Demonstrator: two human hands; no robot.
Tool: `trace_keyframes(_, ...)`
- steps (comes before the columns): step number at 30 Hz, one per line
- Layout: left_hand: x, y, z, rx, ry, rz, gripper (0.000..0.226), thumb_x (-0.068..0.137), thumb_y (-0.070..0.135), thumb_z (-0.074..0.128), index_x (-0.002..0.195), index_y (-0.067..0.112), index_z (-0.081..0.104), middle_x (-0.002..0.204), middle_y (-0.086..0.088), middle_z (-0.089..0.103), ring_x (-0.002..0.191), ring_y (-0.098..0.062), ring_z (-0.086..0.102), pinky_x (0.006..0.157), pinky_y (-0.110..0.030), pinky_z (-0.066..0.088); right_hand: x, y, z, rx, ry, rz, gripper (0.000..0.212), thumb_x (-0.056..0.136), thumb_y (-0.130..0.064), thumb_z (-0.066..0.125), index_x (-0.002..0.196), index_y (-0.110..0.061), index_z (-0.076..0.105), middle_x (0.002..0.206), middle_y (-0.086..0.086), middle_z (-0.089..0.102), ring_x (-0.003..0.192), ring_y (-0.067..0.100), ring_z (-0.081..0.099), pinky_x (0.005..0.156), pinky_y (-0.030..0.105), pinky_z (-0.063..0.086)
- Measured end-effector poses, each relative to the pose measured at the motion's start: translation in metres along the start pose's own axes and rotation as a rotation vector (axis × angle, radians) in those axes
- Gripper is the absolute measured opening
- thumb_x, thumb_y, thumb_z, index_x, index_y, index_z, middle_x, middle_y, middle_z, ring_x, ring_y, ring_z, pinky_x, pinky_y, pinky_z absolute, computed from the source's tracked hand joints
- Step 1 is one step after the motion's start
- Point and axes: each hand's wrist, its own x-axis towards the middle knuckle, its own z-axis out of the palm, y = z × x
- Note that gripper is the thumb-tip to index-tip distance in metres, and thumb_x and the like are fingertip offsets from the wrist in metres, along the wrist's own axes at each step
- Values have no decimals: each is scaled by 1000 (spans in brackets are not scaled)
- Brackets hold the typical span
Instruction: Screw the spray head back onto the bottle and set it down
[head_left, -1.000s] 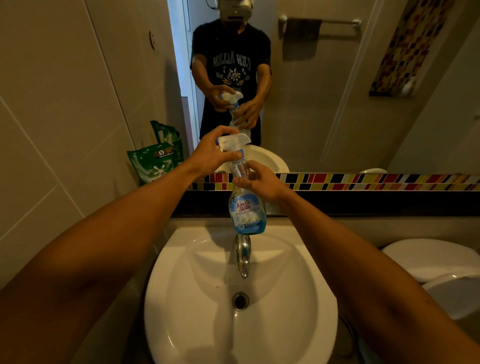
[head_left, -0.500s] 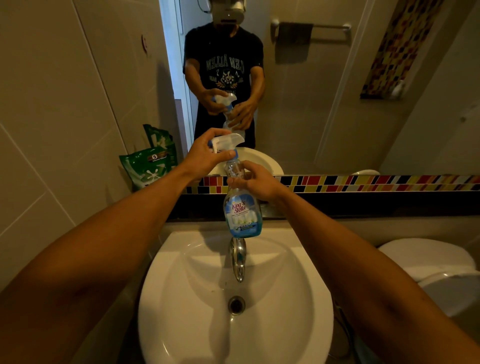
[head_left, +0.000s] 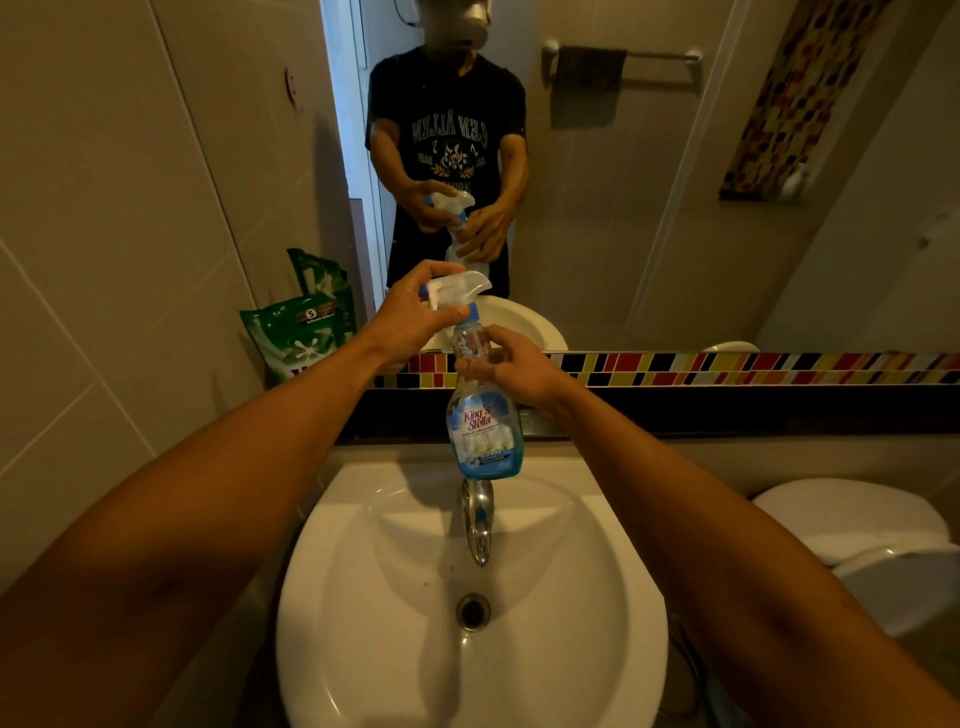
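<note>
Here, a left hand (head_left: 410, 317) curls its fingers round the trigger head (head_left: 454, 287) of a spray bottle (head_left: 483, 415). The right hand (head_left: 511, 366) grips the bottle's neck above the sink (head_left: 363, 597).

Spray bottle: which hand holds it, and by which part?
Both. The left hand grips the spray bottle by its white trigger head; the right hand holds its clear neck, above the sink.

- Both forearms (head_left: 249, 499) are bare, with no sleeve, watch or band on them.
- The left hand (head_left: 410, 322) and the right hand (head_left: 511, 366) wear no gloves or rings.
- The mirror's reflection shows a black short-sleeved T-shirt (head_left: 449, 140) (pale printed lettering across the chest, mirrored).
</note>
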Motion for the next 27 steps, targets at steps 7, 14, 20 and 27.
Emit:
trace_keyframes(7, -3, 3, 2, -38, 14, 8, 55, 82, 19, 79, 131, 23, 54, 116, 9, 56, 100, -7, 58, 66, -11, 52, 3, -4, 4, -30, -7, -13, 44, 95, -13, 72, 136, -8, 56, 124, 14, 70, 112, 29, 69, 100, 50, 57)
trace_keyframes(14, -2, 4, -4, -4, -13, 17, 53, 85, 13, 75, 132, 27, 54, 116, 11, 56, 102, -8, 58, 68, -12, 54, 6, -3, 3, -11, 11, -19, 42, 94, -14, 72, 133, -8, 57, 119, 13, 72, 109, 28, 71, 98, 50, 58)
trace_keyframes(20, -2, 6, -1, 1, 14, 21, 51, 84, 26, 77, 130, 27, 55, 116, 10, 57, 100, -7, 58, 66, -11, 52, 6, -3, 3, -14, 9, -21, 43, 94, -15, 73, 133, -8, 58, 119, 12, 72, 107, 27, 71, 96, 48, 59)
trace_keyframes(27, -1, 6, -3, 25, -1, 39, 49, 84, 17, 76, 126, 32, 57, 117, 11, 55, 102, -9, 57, 67, -11, 53, 5, -1, 3, 12, 12, -22, 41, 94, -16, 73, 132, -10, 58, 117, 11, 73, 105, 26, 72, 92, 43, 61)
